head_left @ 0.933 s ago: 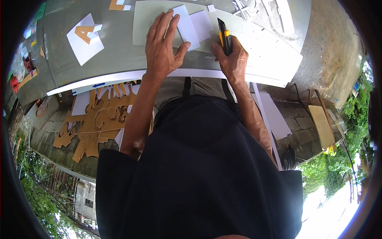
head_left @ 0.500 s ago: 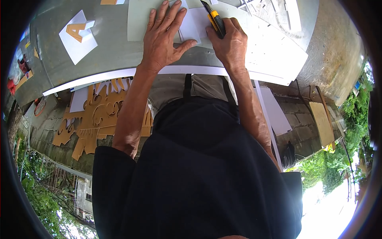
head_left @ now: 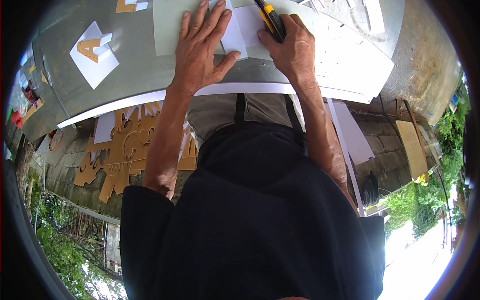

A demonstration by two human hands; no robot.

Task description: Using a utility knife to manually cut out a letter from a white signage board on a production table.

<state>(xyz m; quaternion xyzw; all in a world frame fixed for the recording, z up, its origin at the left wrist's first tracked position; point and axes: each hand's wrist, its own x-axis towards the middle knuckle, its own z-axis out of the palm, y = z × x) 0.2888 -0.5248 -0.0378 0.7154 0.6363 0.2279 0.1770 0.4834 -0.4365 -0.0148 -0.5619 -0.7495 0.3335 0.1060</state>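
My left hand point(head_left: 199, 47) lies flat with its fingers spread, pressing on a narrow white piece of board or card point(head_left: 233, 39). Beneath that piece is a pale grey-green sheet point(head_left: 165, 30). A yellow and black utility knife point(head_left: 270, 22) is gripped in my right hand point(head_left: 294, 47), just right of the white piece. The knife points away from me, and its blade tip is cut off by the upper edge of the picture. Under and beside my right hand spreads a large white sheet point(head_left: 350, 67).
A white card with a brown-faced letter cut-out point(head_left: 89, 50) lies on the grey table point(head_left: 135, 55) at left. Thin white offcuts point(head_left: 372, 15) sit at far right. A long white strip point(head_left: 225, 88) runs along the near edge. Below lean brown cut-out boards point(head_left: 127, 145).
The whole view has shifted slightly. My left hand stays flat on the white piece, and the knife remains in my right hand, its tip now just beyond the upper edge.
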